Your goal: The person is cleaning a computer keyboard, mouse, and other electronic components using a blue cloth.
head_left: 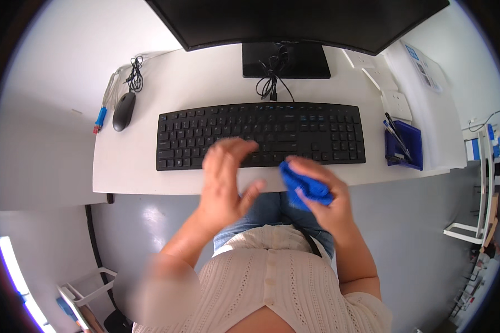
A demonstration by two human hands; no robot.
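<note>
Right hand [334, 201] clamped on the cloth [306, 186], at the front edge of the keyboard [272, 130].

Left hand [221, 182]: thumb and fingers parted, empty, over the same edge; blur hides any contact. For good control, the cloth should stay bunched, no loose corner snagging keys; pressure is best light and even, left hand steadying the keyboard.

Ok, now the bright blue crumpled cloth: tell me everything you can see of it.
The bright blue, soft-looking fabric cloth is bunched into a small wad with dark creases. The person's bare right hand holds it between thumb and fingers, partly covering it. Its tip points up and left, overlapping in view the front edge of the long black plastic keyboard; whether they touch, I can't tell.
</note>
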